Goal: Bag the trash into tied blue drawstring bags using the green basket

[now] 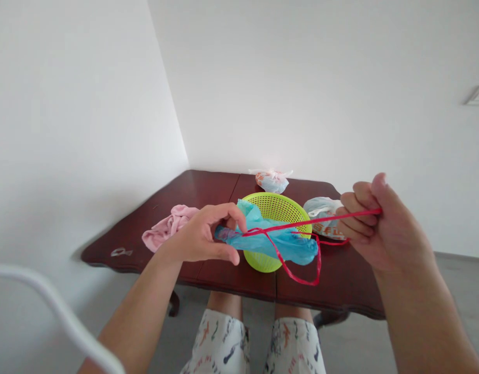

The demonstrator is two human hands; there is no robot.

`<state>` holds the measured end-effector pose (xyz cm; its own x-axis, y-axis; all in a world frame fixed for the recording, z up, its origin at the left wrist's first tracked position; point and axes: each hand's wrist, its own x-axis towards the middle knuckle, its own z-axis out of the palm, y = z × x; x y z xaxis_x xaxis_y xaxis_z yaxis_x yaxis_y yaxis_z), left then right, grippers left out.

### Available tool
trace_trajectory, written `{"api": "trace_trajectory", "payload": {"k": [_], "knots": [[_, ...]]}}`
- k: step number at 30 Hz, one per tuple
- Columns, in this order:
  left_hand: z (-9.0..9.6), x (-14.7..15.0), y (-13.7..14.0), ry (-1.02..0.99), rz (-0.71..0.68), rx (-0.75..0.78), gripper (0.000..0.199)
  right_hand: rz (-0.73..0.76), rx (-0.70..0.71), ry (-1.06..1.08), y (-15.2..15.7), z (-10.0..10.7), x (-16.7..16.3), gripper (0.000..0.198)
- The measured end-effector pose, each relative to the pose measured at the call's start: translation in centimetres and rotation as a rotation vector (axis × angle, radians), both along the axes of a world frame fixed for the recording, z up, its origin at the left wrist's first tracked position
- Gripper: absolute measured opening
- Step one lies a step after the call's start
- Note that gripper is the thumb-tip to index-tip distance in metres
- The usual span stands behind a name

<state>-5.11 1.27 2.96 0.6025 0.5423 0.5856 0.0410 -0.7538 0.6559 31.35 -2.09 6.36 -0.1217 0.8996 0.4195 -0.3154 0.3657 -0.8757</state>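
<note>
A crumpled blue plastic bag [297, 248] with red drawstrings is stretched out above the front of the table. Its bunched left end sits in the curled fingers of my left hand [204, 234], whose thumb stands a little apart below. A red drawstring [301, 223] runs taut from there to my right hand [383, 228], which is closed in a fist around it. Another loop of the string hangs slack below the bag, and a strand reaches toward the right hand. Behind the bag stands a yellow-green plastic basket [258, 200], partly hidden by it.
The dark red wooden table [208, 189] stands against white walls. A pink cloth [161, 234] lies left of my left hand. Knotted plastic bags stand at the back [273, 182] and right [320, 208]. A small clear item [121, 252] lies near the left edge.
</note>
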Motion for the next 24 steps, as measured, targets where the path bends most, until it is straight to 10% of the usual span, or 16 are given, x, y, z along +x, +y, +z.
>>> {"api": "trace_trajectory", "payload": {"k": [12,17,20,24], "knots": [[0.7,1.1,-0.2,0.446,0.119,-0.092,0.028,-0.251,0.098,-0.235,5.1,0.1,-2.0,0.057],[0.6,1.2,-0.6,0.357,0.224,-0.105,0.017,-0.698,0.587,-0.76,2.2,-1.3,-2.9,0.027],[0.8,1.4,-0.9,0.267,0.213,-0.045,0.014,-0.54,0.741,-1.033,-0.9,-2.8,-5.0,0.028],[1.2,1.5,-1.2,0.25,0.142,0.153,0.006,-0.177,0.501,-1.071,-2.3,-4.2,-6.8,0.022]]}}
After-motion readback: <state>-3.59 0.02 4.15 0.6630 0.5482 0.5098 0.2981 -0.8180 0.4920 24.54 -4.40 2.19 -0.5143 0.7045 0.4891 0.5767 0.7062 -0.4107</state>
